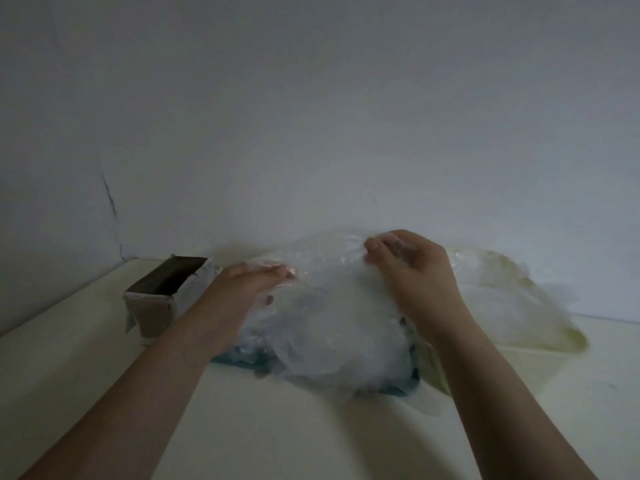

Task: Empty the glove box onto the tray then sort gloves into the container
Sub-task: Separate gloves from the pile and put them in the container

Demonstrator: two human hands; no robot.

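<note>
Sorting: right hand [412,268] pinches one clear glove [349,252], left hand [249,284] steadies the pile
Right hand centre-right, thumb and fingertips gripping the glove's edge; left hand flat, fingers straight, pressing the glove pile [329,317] on the blue tray [242,360] at centre. Glove box [162,292] empty, left; container [519,353] right, gloves inside. Best: keep left pressing so only one glove peels off
</note>
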